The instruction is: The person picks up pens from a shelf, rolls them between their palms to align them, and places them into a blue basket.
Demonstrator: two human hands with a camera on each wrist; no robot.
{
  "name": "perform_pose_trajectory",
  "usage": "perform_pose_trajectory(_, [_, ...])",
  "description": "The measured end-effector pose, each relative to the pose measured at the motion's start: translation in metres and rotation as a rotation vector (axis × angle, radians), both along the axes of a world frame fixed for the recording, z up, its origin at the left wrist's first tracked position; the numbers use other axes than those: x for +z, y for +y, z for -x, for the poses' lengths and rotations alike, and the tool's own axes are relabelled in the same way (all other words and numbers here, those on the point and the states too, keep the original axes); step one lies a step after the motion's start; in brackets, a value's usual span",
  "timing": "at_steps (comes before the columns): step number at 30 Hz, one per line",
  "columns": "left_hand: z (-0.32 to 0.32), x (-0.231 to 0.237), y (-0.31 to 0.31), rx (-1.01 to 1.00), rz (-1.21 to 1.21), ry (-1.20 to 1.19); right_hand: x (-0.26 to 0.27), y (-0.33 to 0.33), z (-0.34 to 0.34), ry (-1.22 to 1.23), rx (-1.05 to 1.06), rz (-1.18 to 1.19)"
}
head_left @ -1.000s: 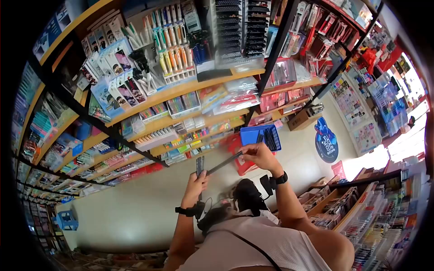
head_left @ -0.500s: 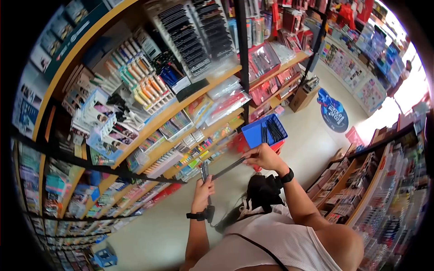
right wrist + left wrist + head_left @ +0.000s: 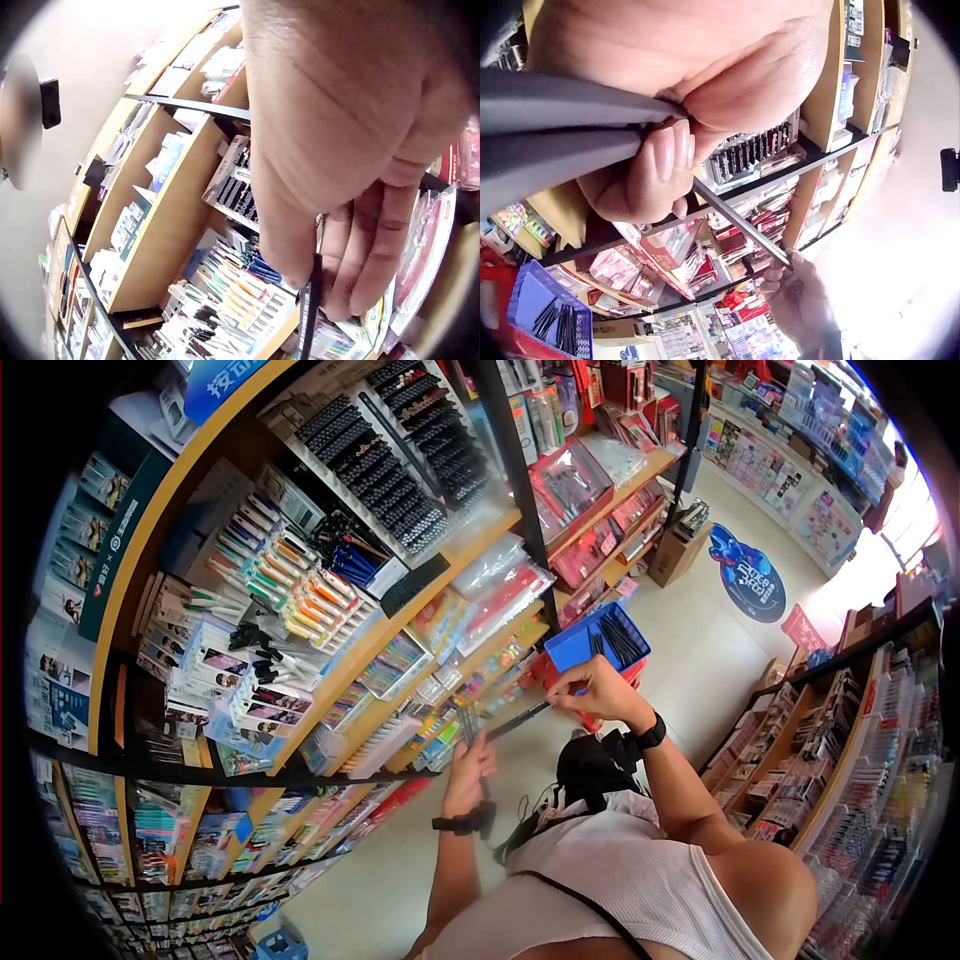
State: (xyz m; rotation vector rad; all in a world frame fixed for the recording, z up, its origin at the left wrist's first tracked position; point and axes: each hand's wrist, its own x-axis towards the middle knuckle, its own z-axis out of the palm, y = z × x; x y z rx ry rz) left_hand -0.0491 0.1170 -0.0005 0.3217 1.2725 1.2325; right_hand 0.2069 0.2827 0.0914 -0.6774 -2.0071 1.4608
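Note:
My left hand (image 3: 467,775) grips several slim dark pens (image 3: 466,722), which stand up past its fingers in the head view. Close to the left wrist camera, these dark grey shafts (image 3: 547,105) run between thumb and fingers. My right hand (image 3: 605,695) pinches the end of another slim black pen (image 3: 522,717) between thumb and fingertips. That pen slants across the gap between both hands, its other end meeting the left hand's fingers. In the right wrist view fine markings show along the black pen (image 3: 309,311). Beyond the right hand is a blue basket (image 3: 570,650) holding black pens (image 3: 622,635).
The basket rests on something red (image 3: 592,722). Ahead rises a wooden shelf (image 3: 350,705) with white pens (image 3: 290,575) and a display rack of black pens (image 3: 375,455). A cardboard box (image 3: 678,555) stands on the floor. Another stocked shelf (image 3: 800,760) is at the right.
The head view has turned and come nearer the shelf. Both hands keep their pens; in the view they have shifted slightly right, and the right hand now overlaps the basket's lower edge.

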Motion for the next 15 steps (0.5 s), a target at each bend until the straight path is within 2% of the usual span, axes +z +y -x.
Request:
perform_pose_trajectory(5, [0.008, 0.010, 0.028, -0.010, -0.052, -0.026, 0.001, 0.031, 0.012, 0.108, 0.053, 0.128])
perform_pose_trajectory(9, [0.017, 0.012, 0.051, 0.008, -0.084, -0.043, 0.005, 0.057, 0.017, 0.042, 0.063, 0.181])
perform_pose_trajectory(11, [0.017, 0.014, 0.065, 0.037, -0.105, -0.051, 0.004, 0.069, 0.017, -0.081, 0.061, -0.024])
perform_pose_trajectory(15, [0.014, 0.029, 0.094, 0.016, -0.073, 0.000, 0.012, 0.088, 0.015, -0.106, 0.075, -0.049])
